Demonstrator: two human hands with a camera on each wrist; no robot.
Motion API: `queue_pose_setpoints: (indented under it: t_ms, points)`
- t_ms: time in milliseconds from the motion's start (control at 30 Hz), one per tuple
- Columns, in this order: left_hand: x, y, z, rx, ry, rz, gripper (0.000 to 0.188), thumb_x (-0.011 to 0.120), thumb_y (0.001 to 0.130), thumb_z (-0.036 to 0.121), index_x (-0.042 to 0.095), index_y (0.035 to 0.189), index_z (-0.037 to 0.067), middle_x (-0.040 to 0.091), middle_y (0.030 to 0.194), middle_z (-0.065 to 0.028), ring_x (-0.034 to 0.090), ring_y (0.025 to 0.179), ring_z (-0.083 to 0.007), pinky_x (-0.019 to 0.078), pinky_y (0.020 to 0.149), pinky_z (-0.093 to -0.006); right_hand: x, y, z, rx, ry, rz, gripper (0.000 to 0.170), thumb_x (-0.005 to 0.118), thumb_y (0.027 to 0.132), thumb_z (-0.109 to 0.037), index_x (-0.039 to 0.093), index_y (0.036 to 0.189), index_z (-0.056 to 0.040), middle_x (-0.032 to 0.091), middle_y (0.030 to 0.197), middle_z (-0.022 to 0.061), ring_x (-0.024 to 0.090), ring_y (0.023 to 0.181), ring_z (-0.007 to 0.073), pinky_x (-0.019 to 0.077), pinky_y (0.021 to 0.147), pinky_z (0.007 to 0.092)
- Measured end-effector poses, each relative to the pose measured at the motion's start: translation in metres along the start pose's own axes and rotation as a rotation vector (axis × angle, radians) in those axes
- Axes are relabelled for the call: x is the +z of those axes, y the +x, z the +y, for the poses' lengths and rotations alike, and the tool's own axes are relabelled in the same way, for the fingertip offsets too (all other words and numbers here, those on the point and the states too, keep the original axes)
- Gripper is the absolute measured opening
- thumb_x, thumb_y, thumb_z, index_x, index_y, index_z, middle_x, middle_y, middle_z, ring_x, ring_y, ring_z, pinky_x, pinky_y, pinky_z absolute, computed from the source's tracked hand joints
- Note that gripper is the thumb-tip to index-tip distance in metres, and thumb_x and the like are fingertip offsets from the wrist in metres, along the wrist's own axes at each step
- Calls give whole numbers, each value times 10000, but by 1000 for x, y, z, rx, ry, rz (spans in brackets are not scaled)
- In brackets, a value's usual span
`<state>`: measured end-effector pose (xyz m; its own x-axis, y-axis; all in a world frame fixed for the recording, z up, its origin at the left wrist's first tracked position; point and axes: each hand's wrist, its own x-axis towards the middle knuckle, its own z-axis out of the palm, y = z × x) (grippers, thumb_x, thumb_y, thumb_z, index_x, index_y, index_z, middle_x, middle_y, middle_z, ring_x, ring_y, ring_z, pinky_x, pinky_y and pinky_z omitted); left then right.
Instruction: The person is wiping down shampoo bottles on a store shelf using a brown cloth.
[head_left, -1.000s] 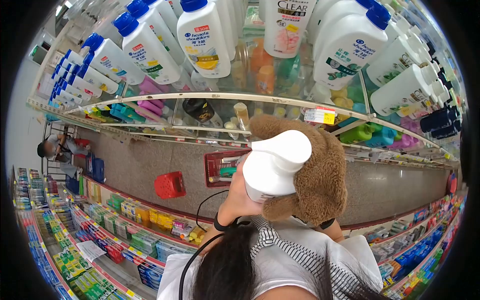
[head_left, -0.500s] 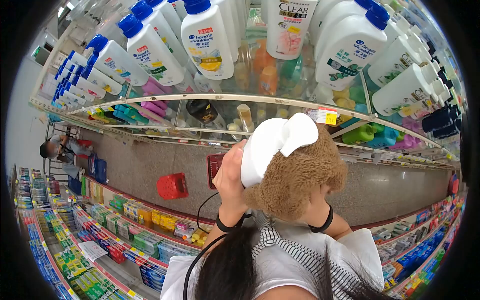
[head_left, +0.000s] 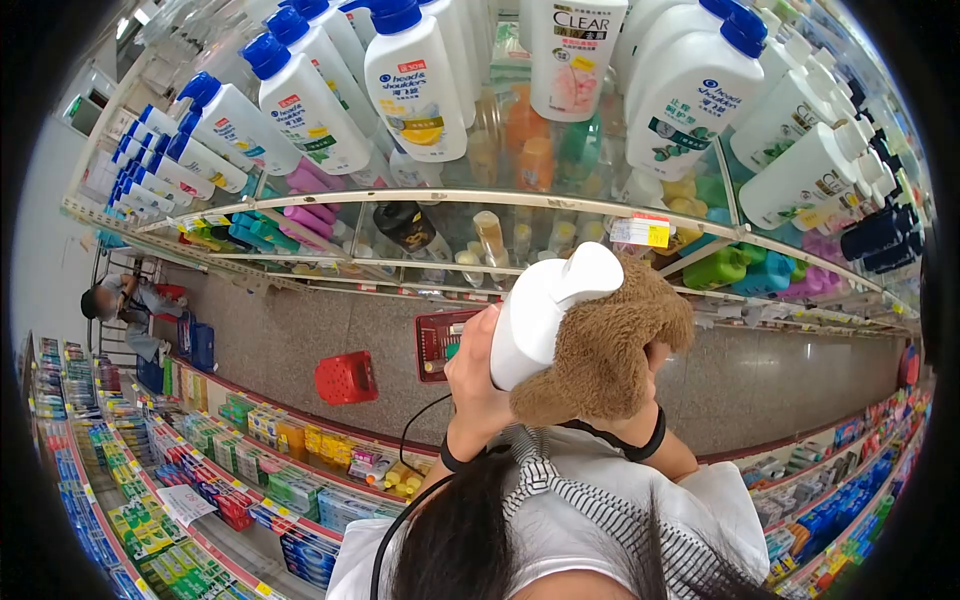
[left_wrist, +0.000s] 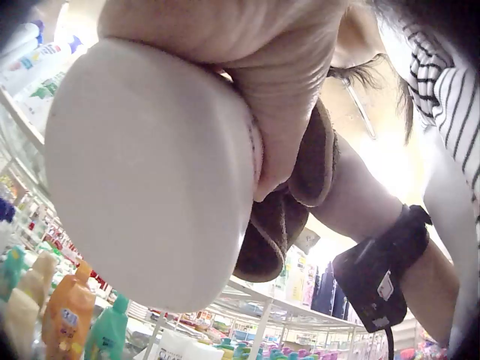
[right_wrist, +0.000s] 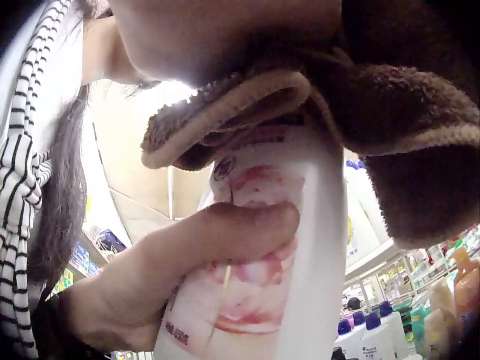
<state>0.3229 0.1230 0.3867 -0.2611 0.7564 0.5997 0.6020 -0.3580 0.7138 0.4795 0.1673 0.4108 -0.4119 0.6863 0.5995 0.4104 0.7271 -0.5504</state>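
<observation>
A white pump bottle [head_left: 530,330] is tilted in front of the person, its pump head [head_left: 592,272] toward the upper right. My left hand [head_left: 475,375] grips it near the base, which faces the camera in the left wrist view. The left thumb [right_wrist: 247,232] lies across a label with pink flowers. My right hand [head_left: 642,405] holds a fluffy brown cloth [head_left: 605,360] wrapped against the bottle's upper side; the cloth hides most of its fingers. In the right wrist view, folds of cloth [right_wrist: 225,120] lie over the bottle's shoulder.
Shelves ahead carry shampoo bottles [head_left: 415,90], with a price tag [head_left: 640,232] on the shelf edge. A red basket [head_left: 430,345] and a red stool [head_left: 345,377] stand on the floor. Boxed-goods shelves [head_left: 300,490] are behind; someone sits [head_left: 130,300] at far left.
The bottle has gone from nearly upright to tilted, its pump swinging from left to upper right. The cloth has shifted along its side, and the right hand, hidden at first, now partly shows.
</observation>
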Motion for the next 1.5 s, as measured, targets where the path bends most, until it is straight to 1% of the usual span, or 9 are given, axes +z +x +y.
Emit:
queue_pose_setpoints:
  t_ms: [133, 233, 533, 667, 867, 1067, 1233, 1300, 1500]
  points:
    - [0, -3, 1, -51, -17, -31, 904, 817, 494, 230, 368, 1240, -11, 534, 1058, -231, 589, 869, -352, 487, 721, -379, 0, 0, 6, 146, 104, 41, 566, 709, 675, -291, 529, 1120, 10, 504, 1167, 148, 433, 1118, 324, 296, 978, 445]
    - [2, -10, -4, -97, -48, -39, 893, 802, 472, 205, 382, 1229, -17, 536, 1045, -229, 591, 865, -352, 490, 726, -387, -6, -16, 26, 602, 874, 429, 772, 631, 768, -420, 271, 1309, -3, 438, 1231, 150, 425, 1154, 259, 321, 988, 410]
    - [-7, -4, 11, -234, -250, -404, 828, 783, 503, 244, 417, 1211, 23, 529, 1131, -161, 577, 947, -289, 476, 773, -347, -38, 1, 32, 307, 813, -36, 957, 693, 644, -549, 299, 1279, 50, 432, 1238, 168, 477, 1096, 263, 416, 902, 398]
    - [-4, -15, 12, -292, -457, -482, 766, 780, 523, 272, 462, 1183, 49, 550, 1105, -143, 581, 932, -286, 476, 754, -339, -38, -5, 31, 459, 1223, 11, 1035, 833, 522, -356, 269, 1282, 63, 405, 1256, 182, 431, 1132, 273, 341, 962, 403]
    - [12, -43, 1, -500, -1156, -1224, 544, 749, 655, 162, 512, 1123, 16, 602, 1029, -77, 562, 909, -137, 443, 793, -273, -44, -9, 29, 543, 1255, -51, 1030, 838, 512, -351, 284, 1274, 67, 426, 1237, 176, 448, 1114, 265, 353, 951, 397]
    - [4, -19, 12, -593, -956, -1015, 431, 785, 606, 166, 599, 972, 36, 638, 916, -38, 583, 851, -115, 452, 777, -265, -46, -14, 37, 655, 1233, -20, 1026, 844, 503, -345, 299, 1265, 71, 447, 1218, 170, 465, 1096, 256, 365, 940, 391]
    - [8, -31, 11, -390, -675, -631, 846, 822, 493, 296, 449, 1197, 11, 549, 1113, -136, 559, 1002, -240, 420, 870, -310, -47, 4, 10, 753, 1089, 200, 1002, 852, 477, -334, 341, 1233, 80, 494, 1165, 147, 503, 1046, 228, 391, 910, 361]
    - [12, -31, 9, -352, -631, -562, 880, 820, 491, 282, 417, 1222, 2, 521, 1156, -141, 551, 1015, -249, 408, 887, -314, -49, 3, 16, 611, 653, 250, 957, 839, 507, -343, 353, 1219, 74, 498, 1155, 134, 508, 1029, 207, 406, 891, 338]
    - [14, -15, 24, -316, -217, -343, 886, 772, 503, 163, 362, 1282, 70, 515, 1072, -141, 558, 906, -317, 479, 746, -356, -37, -10, 10, 586, 692, 287, 1006, 859, 484, -329, 323, 1251, 41, 466, 1177, 108, 468, 1072, 195, 388, 902, 317]
